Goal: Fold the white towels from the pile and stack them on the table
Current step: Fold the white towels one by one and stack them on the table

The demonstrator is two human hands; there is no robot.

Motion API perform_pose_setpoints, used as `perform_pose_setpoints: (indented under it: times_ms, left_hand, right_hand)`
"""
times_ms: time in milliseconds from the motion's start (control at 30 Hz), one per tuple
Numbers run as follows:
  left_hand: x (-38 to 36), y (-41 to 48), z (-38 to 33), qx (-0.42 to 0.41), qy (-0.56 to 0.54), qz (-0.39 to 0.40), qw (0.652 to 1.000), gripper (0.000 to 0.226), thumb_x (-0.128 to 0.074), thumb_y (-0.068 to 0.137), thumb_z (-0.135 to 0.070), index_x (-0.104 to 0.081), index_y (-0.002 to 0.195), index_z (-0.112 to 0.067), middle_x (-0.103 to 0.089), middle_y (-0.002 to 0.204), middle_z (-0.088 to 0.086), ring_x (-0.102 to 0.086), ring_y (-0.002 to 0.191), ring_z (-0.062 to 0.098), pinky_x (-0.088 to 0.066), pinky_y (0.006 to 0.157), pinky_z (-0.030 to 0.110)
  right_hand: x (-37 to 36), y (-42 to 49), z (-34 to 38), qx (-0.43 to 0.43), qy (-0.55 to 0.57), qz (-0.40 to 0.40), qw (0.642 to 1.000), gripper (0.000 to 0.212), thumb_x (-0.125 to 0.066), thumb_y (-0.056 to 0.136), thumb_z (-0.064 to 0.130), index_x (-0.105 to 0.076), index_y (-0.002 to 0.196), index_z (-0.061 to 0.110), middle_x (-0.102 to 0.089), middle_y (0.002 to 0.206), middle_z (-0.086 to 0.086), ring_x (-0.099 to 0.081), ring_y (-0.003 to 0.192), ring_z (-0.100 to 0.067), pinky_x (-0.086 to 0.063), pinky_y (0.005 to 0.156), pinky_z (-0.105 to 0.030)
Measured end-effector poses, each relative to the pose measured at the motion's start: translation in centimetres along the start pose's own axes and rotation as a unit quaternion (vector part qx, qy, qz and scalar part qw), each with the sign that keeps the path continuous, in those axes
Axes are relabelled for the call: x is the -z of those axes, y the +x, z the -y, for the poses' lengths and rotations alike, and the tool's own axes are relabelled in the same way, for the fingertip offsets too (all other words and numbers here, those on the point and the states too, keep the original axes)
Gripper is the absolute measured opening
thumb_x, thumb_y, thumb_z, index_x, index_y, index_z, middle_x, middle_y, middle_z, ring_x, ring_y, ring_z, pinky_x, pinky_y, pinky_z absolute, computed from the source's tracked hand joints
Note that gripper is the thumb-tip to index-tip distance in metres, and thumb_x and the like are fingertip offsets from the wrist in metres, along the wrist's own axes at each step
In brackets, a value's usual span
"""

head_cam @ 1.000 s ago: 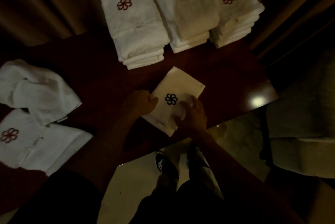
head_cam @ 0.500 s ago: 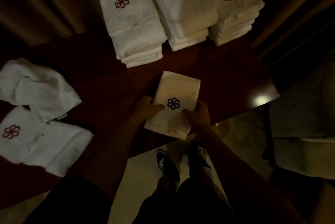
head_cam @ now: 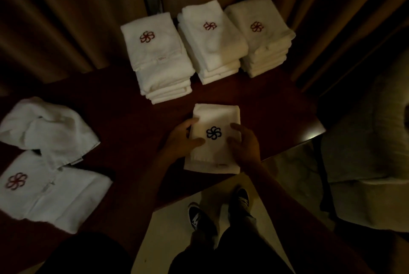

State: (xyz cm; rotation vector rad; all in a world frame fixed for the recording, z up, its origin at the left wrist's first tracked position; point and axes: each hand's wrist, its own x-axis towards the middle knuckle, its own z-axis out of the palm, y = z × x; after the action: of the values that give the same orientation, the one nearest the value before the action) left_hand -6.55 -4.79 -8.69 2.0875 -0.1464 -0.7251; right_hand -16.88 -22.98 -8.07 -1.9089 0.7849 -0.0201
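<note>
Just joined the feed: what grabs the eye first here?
First, the folded white towel with a dark blue pinwheel emblem sits at the near edge of the dark reddish wooden table, the left hand and right hand gripping its sides. Behind it stands a row of three stacks of folded white towels with red emblems; loose unfolded white towels lie at the left.

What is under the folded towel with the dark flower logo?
Only the dark table shows around the folded towel. The left hand and right hand hold its sides, thumbs on top. Anything directly beneath it is covered.
</note>
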Motion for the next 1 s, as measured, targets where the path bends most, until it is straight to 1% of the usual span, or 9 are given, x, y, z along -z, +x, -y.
perform_pose_setpoints:
  times_ms: [100,200,333,500,633,700,800,933,1000]
  left_hand:
    - [0.4,-0.1,-1.5,-0.033,-0.037,0.0,0.999,0.07,-0.085,0.077,-0.021,-0.054,0.138,-0.034,-0.054,0.138,-0.003,-0.056,0.122,0.016,-0.056,0.095,0.04]
    - [0.8,-0.5,-3.6,-0.051,-0.068,-0.002,0.996,0.067,-0.088,0.073,-0.018,-0.06,0.133,-0.034,-0.061,0.13,-0.003,-0.061,0.115,0.012,-0.057,0.094,0.037]
    - [1.5,-0.5,-6.6,-0.088,-0.105,-0.002,0.991,0.064,-0.089,0.073,-0.017,-0.062,0.13,-0.031,-0.066,0.123,-0.002,-0.065,0.108,0.01,-0.057,0.093,0.037]
    - [3.8,-0.9,-10.7,-0.137,-0.113,-0.02,0.984,0.063,-0.088,0.074,-0.021,-0.061,0.131,-0.03,-0.066,0.109,-0.007,-0.064,0.093,-0.001,-0.057,0.085,0.023]
    - [6.6,-0.7,-12.8,-0.18,-0.091,-0.071,0.977,0.063,-0.087,0.075,-0.023,-0.061,0.132,-0.029,-0.064,0.115,-0.003,-0.06,0.096,-0.001,-0.051,0.076,0.013]
    - [8.0,-0.6,-13.5,-0.188,-0.087,-0.096,0.974,0.061,-0.086,0.076,-0.02,-0.061,0.131,-0.027,-0.063,0.113,-0.005,-0.06,0.098,0.003,-0.051,0.078,0.014]
    - [10.7,-0.3,-13.7,-0.184,-0.087,-0.141,0.969,0.059,-0.086,0.076,-0.02,-0.062,0.128,-0.029,-0.061,0.111,-0.008,-0.059,0.097,0.003,-0.049,0.077,0.011]
    - [14.4,0.7,-12.8,-0.171,-0.101,-0.202,0.959,0.057,-0.087,0.075,-0.021,-0.063,0.126,-0.031,-0.062,0.119,-0.001,-0.061,0.106,0.013,-0.053,0.086,0.023]
    - [16.2,1.5,-12.2,-0.163,-0.108,-0.222,0.955,0.058,-0.087,0.075,-0.022,-0.063,0.127,-0.032,-0.063,0.119,0.0,-0.062,0.107,0.013,-0.056,0.087,0.027]
  right_hand:
    - [1.7,-0.2,1.6,0.035,-0.003,-0.012,0.999,0.044,-0.063,0.096,0.017,-0.054,0.138,0.023,-0.044,0.141,-0.006,-0.047,0.124,-0.022,-0.045,0.092,-0.031]
    - [3.5,-0.4,3.2,0.069,-0.008,-0.025,0.997,0.046,-0.063,0.095,0.018,-0.053,0.139,0.024,-0.045,0.141,-0.004,-0.045,0.118,-0.012,-0.043,0.091,-0.029]
    - [5.8,-0.3,5.7,0.111,-0.009,-0.048,0.993,0.044,-0.064,0.094,0.016,-0.056,0.137,0.022,-0.048,0.14,-0.004,-0.047,0.125,-0.019,-0.042,0.096,-0.03]
    - [7.7,0.3,9.4,0.178,-0.018,-0.078,0.981,0.045,-0.067,0.092,0.015,-0.058,0.135,0.021,-0.053,0.134,-0.005,-0.05,0.124,-0.02,-0.04,0.1,-0.027]
    - [7.6,1.7,13.2,0.193,0.021,-0.062,0.979,0.043,-0.067,0.092,0.017,-0.058,0.133,0.027,-0.05,0.133,0.004,-0.049,0.128,-0.023,-0.046,0.106,-0.043]
    - [7.0,2.4,14.9,0.211,0.039,-0.057,0.975,0.041,-0.068,0.091,0.018,-0.058,0.13,0.027,-0.048,0.128,0.008,-0.049,0.127,-0.023,-0.048,0.105,-0.046]
    - [5.6,4.1,17.9,0.231,0.02,-0.05,0.972,0.042,-0.069,0.09,0.015,-0.06,0.129,0.025,-0.051,0.128,0.004,-0.05,0.123,-0.019,-0.049,0.103,-0.042]
    - [2.7,7.0,21.8,0.25,0.024,0.006,0.968,0.04,-0.069,0.089,0.015,-0.063,0.126,0.028,-0.053,0.129,0.004,-0.053,0.123,-0.02,-0.048,0.104,-0.041]
    - [1.0,8.6,23.4,0.278,0.005,0.029,0.96,0.04,-0.07,0.088,0.015,-0.064,0.126,0.026,-0.055,0.131,0.001,-0.052,0.123,-0.018,-0.045,0.107,-0.039]
